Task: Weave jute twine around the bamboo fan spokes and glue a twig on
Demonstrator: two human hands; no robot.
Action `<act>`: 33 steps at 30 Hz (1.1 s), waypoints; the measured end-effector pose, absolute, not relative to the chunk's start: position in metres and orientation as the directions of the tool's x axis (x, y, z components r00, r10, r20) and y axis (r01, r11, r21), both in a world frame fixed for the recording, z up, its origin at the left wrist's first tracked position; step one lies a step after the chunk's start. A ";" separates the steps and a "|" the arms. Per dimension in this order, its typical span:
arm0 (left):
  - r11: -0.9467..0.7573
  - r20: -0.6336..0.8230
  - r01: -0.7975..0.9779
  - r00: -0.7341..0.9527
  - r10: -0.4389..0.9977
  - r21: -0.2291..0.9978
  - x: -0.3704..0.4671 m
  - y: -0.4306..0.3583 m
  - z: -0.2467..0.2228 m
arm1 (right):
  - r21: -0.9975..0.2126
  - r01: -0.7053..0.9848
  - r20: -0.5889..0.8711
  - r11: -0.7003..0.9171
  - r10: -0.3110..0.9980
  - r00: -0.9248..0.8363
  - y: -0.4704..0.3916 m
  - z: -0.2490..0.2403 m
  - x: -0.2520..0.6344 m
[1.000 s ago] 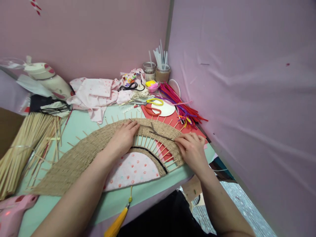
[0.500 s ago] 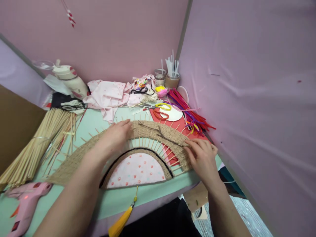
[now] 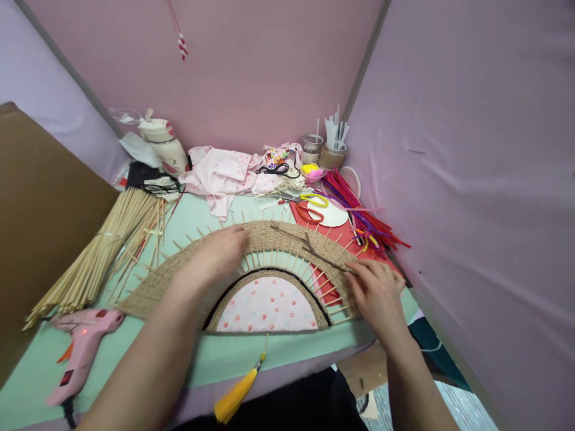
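A fan-shaped woven piece (image 3: 263,236) lies on the table, its tan twine band run through with thin sticks. Its inner half-circle (image 3: 269,305) is white cloth with pink prints, edged in black cord. A brown forked twig (image 3: 294,237) lies across the band's right half. My right hand (image 3: 377,287) pinches the twig's right end between thumb and fingers. My left hand (image 3: 224,248) rests on the band, left of the twig and apart from it. Its fingers look curled together; anything under them is hidden. A yellow tassel (image 3: 238,395) hangs from the fan's lower edge.
A pink glue gun (image 3: 85,341) with a lit light lies at left, near a bundle of thin sticks (image 3: 96,251). Scissors (image 3: 309,203), pink cloth (image 3: 220,173), pipe cleaners (image 3: 354,206), a bottle (image 3: 164,146) and jars (image 3: 332,157) stand or lie farther back.
The view has shifted, so the things appear farther right. My left fingers, stretched out before, now look more curled. My right hand keeps hold of the twig, which stays on the band.
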State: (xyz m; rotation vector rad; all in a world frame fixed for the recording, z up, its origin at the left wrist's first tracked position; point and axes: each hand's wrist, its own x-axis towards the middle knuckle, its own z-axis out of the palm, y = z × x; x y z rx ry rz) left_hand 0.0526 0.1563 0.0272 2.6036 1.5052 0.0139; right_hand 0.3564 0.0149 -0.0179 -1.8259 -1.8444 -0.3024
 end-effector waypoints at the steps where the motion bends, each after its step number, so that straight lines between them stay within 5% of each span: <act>1: -0.505 -0.079 0.856 0.514 0.854 0.110 0.060 0.159 0.028 | -0.197 0.978 0.504 0.066 0.862 0.044 0.015 -0.019 0.356; 6: -0.524 -0.085 0.851 0.526 0.846 0.049 0.087 0.171 0.025 | -0.188 0.980 0.489 0.072 0.872 0.029 0.017 -0.026 0.357; 20: -0.466 -0.118 0.869 0.487 0.866 0.166 0.096 0.179 0.004 | -0.245 0.969 0.417 0.012 0.904 0.094 0.018 -0.036 0.360; 33: -0.485 -0.125 0.866 0.498 0.858 0.120 0.095 0.179 0.003 | -0.271 0.962 0.422 -0.033 0.894 0.150 0.017 -0.035 0.361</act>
